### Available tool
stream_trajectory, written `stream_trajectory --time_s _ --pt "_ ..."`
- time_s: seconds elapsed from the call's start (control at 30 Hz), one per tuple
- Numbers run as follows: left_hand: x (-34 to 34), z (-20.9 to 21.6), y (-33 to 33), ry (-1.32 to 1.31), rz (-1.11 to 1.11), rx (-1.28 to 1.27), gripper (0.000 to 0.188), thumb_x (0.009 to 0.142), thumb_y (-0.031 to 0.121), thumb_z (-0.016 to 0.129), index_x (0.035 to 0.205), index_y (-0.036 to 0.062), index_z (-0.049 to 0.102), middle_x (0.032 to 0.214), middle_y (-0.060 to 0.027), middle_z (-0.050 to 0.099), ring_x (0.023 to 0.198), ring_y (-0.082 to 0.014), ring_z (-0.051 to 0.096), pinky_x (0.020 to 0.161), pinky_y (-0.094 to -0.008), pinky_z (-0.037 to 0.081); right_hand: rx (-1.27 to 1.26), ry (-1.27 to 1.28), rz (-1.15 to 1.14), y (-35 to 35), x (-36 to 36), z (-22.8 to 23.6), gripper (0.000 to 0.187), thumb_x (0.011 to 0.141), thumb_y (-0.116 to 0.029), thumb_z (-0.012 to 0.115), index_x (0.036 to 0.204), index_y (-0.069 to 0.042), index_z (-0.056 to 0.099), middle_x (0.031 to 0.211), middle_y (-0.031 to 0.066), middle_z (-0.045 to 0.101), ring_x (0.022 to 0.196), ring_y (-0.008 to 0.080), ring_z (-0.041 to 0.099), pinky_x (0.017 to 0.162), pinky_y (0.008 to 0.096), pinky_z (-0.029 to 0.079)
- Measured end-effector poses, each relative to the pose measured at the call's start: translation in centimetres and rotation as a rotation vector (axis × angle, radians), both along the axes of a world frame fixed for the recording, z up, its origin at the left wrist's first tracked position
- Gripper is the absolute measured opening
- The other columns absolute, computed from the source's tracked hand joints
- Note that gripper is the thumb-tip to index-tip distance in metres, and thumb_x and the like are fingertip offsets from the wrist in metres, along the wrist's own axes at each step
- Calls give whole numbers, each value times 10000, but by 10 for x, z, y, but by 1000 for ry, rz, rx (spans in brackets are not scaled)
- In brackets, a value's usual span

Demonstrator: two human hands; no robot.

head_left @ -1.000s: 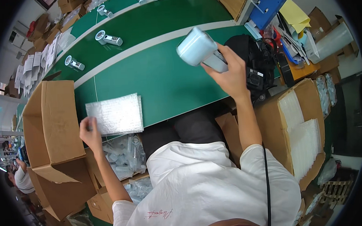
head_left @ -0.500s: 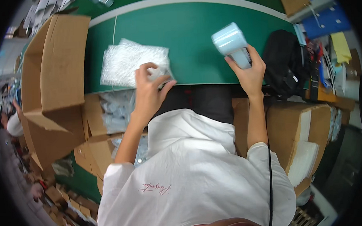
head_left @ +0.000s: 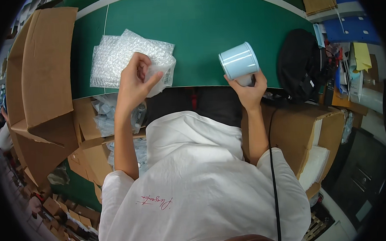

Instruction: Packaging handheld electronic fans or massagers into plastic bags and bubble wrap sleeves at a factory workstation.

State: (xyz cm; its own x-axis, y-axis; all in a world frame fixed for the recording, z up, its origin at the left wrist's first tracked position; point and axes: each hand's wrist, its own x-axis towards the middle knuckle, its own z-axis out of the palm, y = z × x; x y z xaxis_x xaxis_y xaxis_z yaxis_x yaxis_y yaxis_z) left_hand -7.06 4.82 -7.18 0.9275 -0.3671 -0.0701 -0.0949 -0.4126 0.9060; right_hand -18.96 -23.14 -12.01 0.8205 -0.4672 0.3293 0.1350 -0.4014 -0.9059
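Observation:
My right hand [head_left: 249, 87] is closed around the short grey handle of a light blue device with a cup-shaped head [head_left: 238, 61]. It holds the device above the front of the green table [head_left: 193, 38], its head tilted up. To the left, several pieces of clear bubble wrap [head_left: 114, 55] lie in a loose pile. My left hand [head_left: 134, 80] is at the near right part of that pile, fingers curled and thumb stretched out, with the top piece's raised edge [head_left: 166, 72] at the thumb. Part of the grip is hidden behind the hand.
An open cardboard box [head_left: 48, 66] stands at the left end of the table. A black bag [head_left: 300, 64] lies on the right. Bagged items [head_left: 106, 118] fill a box below the table's edge, and another carton [head_left: 288, 138] stands by my right arm. A black cable [head_left: 273, 181] hangs down my front.
The device has turned, so its cup-shaped head now points more toward the upper left and sits lower. My left hand has drawn the near corner of the bubble wrap up and toward me.

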Motion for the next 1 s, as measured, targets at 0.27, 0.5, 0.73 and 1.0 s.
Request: stream_trajectory --time_s 0.27,0.5,0.73,1.0 --pt "9 16 -3 77 -218 294 94 799 45 749 789 -26 689 621 -26 553 561 -106 423 545 -233 383 -245 -39 12 -3 -4 -13 547 605 -37 886 1083 -13 622 896 88 675 711 195 596 649 297 497" --pt "15 21 -34 -177 -123 43 152 820 102 762 734 7 679 640 -13 579 562 -94 412 530 -231 346 -25 -7 -59 -3 -2 -17 613 656 -73 881 1179 -11 565 943 85 649 745 187 609 661 295 503" --pt "18 -28 -45 -396 -116 -10 202 813 149 703 659 39 632 580 -10 544 500 -169 457 518 -287 376 656 -7 195 -18 5 -1 705 845 -14 707 1439 -41 330 1310 170 524 872 205 616 716 324 545" --pt "27 -31 -31 -225 -210 -205 125 765 115 682 701 9 666 604 -24 567 529 -136 466 540 -270 411 436 120 421 16 12 12 707 879 59 626 1498 -40 299 1301 192 534 878 210 613 660 288 556"
